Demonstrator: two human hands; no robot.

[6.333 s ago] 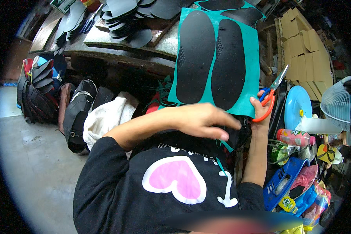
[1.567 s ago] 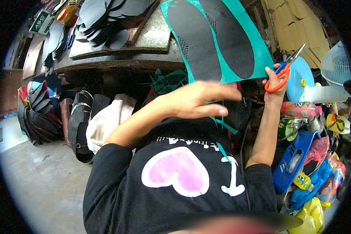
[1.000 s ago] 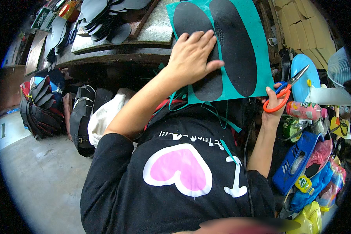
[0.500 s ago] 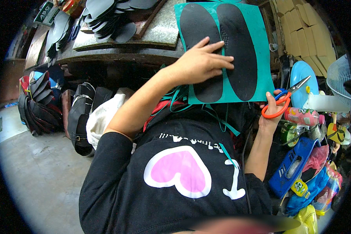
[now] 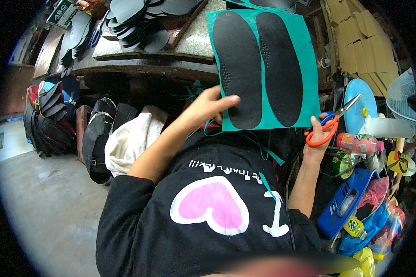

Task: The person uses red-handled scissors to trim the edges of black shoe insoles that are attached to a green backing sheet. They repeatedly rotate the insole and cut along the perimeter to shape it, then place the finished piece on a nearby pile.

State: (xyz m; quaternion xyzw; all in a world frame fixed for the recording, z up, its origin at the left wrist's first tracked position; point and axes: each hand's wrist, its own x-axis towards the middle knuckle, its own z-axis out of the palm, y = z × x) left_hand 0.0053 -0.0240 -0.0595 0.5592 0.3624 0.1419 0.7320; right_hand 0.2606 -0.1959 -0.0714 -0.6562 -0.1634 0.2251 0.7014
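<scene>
A teal sheet [image 5: 310, 83] carries two long black insole shapes [image 5: 282, 69] side by side, each with a patch of small raised dots. My left hand [image 5: 212, 105] grips the sheet's lower left edge, thumb on top of the left black insole shape [image 5: 240, 69] and the fingers partly hidden behind. At the lower right corner, my right hand [image 5: 316, 136] holds scissors [image 5: 330, 125] with orange and blue handles. Their blades point up and right, away from the sheet. The right thumb lies close to the sheet's corner; whether it also pinches the sheet I cannot tell.
Stacks of grey sole-shaped pieces [image 5: 127, 21] lie on the workbench [image 5: 180, 64]. Another teal sheet [image 5: 245, 5] is behind mine. Teal offcut strips [image 5: 268, 154] hang by my lap. At right are a pink bottle [image 5: 358, 143], blue plastic case [image 5: 344, 207] and fan [image 5: 402, 94].
My left hand has moved left and down, from lying across the black insole shapes to the sheet's left edge. The sheet has shifted slightly lower, and the scissors have moved a little left.
</scene>
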